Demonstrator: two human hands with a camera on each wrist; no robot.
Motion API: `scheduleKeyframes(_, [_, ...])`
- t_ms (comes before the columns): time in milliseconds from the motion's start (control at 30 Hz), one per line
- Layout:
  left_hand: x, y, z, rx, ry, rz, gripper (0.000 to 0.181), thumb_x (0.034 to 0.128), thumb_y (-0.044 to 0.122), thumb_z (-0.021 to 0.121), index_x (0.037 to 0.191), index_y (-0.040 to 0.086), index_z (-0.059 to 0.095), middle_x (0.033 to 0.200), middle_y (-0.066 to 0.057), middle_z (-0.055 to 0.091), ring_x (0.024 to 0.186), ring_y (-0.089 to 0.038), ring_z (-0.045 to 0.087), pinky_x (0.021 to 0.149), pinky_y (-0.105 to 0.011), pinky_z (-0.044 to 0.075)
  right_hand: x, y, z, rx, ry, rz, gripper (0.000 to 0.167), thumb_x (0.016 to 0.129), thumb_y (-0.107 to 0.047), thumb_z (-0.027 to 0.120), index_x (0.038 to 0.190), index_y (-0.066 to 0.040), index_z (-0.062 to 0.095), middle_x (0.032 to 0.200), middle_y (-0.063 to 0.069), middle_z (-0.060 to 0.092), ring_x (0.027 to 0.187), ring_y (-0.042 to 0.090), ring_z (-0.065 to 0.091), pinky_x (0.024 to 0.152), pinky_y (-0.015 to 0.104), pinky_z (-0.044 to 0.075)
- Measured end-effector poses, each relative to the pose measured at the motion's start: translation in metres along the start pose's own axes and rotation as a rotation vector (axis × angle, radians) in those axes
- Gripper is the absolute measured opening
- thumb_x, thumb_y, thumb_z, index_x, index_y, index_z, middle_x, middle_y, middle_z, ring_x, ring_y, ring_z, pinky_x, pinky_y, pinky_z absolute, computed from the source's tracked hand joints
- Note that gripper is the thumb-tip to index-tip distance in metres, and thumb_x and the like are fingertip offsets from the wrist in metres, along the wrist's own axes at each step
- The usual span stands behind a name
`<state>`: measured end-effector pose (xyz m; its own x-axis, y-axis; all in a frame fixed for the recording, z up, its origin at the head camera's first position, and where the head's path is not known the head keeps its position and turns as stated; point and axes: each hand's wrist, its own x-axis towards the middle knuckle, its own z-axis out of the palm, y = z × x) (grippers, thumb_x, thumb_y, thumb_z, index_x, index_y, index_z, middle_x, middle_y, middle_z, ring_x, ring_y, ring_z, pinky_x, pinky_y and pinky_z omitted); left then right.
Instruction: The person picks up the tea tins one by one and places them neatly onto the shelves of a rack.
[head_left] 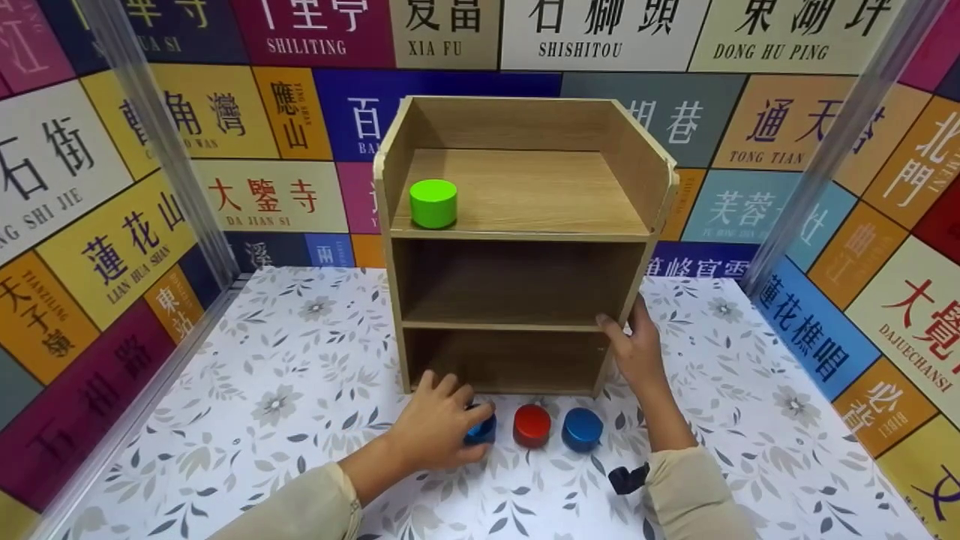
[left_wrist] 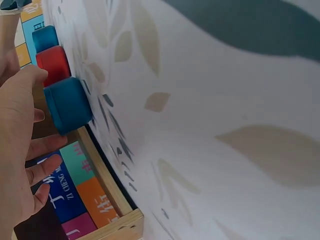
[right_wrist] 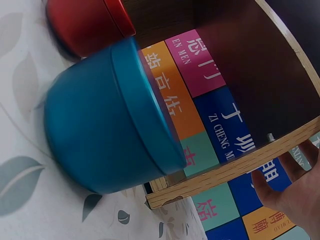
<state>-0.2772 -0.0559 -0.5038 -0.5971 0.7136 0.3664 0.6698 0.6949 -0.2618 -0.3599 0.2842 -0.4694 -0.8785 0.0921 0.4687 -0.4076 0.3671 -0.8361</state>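
Note:
A small wooden shelf unit with three levels stands on the patterned cloth. Just in front of its bottom level, my left hand has thumb and index finger around a blue round canister; the other fingers are loosely bent. That canister stands on the cloth, partly covered by the hand in the head view. My right hand grips the right side panel of the shelf, thumb at the front edge and fingers on the outer face. A red canister and a second blue canister stand to the right of the left hand.
On the shelf's top level, at the left front, sits a bright green canister. Walls covered in colourful lettered panels enclose the table on three sides, with clear posts at the corners. A black strap end hangs by the right sleeve.

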Motion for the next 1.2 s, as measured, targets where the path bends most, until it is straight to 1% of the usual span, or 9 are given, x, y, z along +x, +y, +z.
scheduleKeyframes(167, [-0.001, 0.000, 0.004, 0.006, -0.015, -0.001, 0.052, 0.0876, 0.072, 0.057, 0.123, 0.034, 0.062, 0.105, -0.003, 0.068, 0.099, -0.029, 0.057, 0.086, -0.056, 0.042, 0.000, 0.000, 0.000, -0.006, -0.001, 0.007, 0.067, 0.098, -0.022, 0.063, 0.158, -0.011, 0.033, 0.153, 0.018, 0.048, 0.146, 0.033, 0.043, 0.121, 0.050, 0.030])
scheduleKeyframes(267, [-0.002, 0.000, 0.006, 0.009, -0.033, -0.003, 0.054, 0.0875, 0.073, 0.057, 0.125, 0.034, 0.062, 0.107, -0.003, 0.068, 0.100, -0.029, 0.057, 0.087, -0.056, 0.042, 0.000, 0.001, 0.000, -0.004, 0.000, 0.010, 0.067, 0.098, -0.022, 0.063, 0.157, -0.011, 0.034, 0.153, 0.018, 0.049, 0.145, 0.033, 0.044, 0.121, 0.050, 0.030])
scheduleKeyframes(600, [-0.003, 0.001, 0.011, -0.011, -0.060, -0.006, 0.054, 0.0879, 0.070, 0.060, 0.128, 0.034, 0.060, 0.108, -0.004, 0.069, 0.099, -0.029, 0.058, 0.086, -0.057, 0.042, -0.001, 0.000, -0.001, 0.016, 0.001, 0.013, 0.067, 0.098, -0.022, 0.064, 0.157, -0.010, 0.035, 0.153, 0.018, 0.048, 0.145, 0.033, 0.043, 0.121, 0.050, 0.030])
scheduleKeyframes(733, [-0.004, 0.002, 0.011, -0.015, -0.046, -0.005, 0.050, 0.0888, 0.067, 0.062, 0.126, 0.034, 0.060, 0.107, -0.004, 0.069, 0.098, -0.029, 0.058, 0.085, -0.057, 0.043, -0.001, 0.001, -0.001, 0.020, -0.009, 0.008, 0.069, 0.099, -0.022, 0.063, 0.159, -0.011, 0.032, 0.156, 0.017, 0.045, 0.147, 0.033, 0.040, 0.122, 0.050, 0.028])
scheduleKeyframes(933, [-0.003, 0.004, 0.013, -0.002, 0.000, 0.000, 0.045, 0.0881, 0.064, 0.065, 0.120, 0.032, 0.060, 0.101, -0.003, 0.068, 0.094, -0.028, 0.057, 0.081, -0.054, 0.042, 0.000, 0.002, -0.001, 0.028, -0.007, 0.008, 0.065, 0.098, -0.022, 0.064, 0.156, -0.014, 0.036, 0.152, 0.016, 0.051, 0.145, 0.030, 0.044, 0.120, 0.048, 0.030])
scheduleKeyframes(1200, [-0.001, 0.004, 0.011, -0.014, -0.010, -0.007, 0.047, 0.0882, 0.065, 0.064, 0.123, 0.033, 0.059, 0.105, -0.004, 0.069, 0.097, -0.029, 0.057, 0.084, -0.055, 0.042, 0.000, 0.002, -0.001, 0.017, -0.001, 0.010, 0.064, 0.097, -0.022, 0.064, 0.155, -0.012, 0.038, 0.152, 0.016, 0.051, 0.145, 0.031, 0.044, 0.121, 0.049, 0.030])
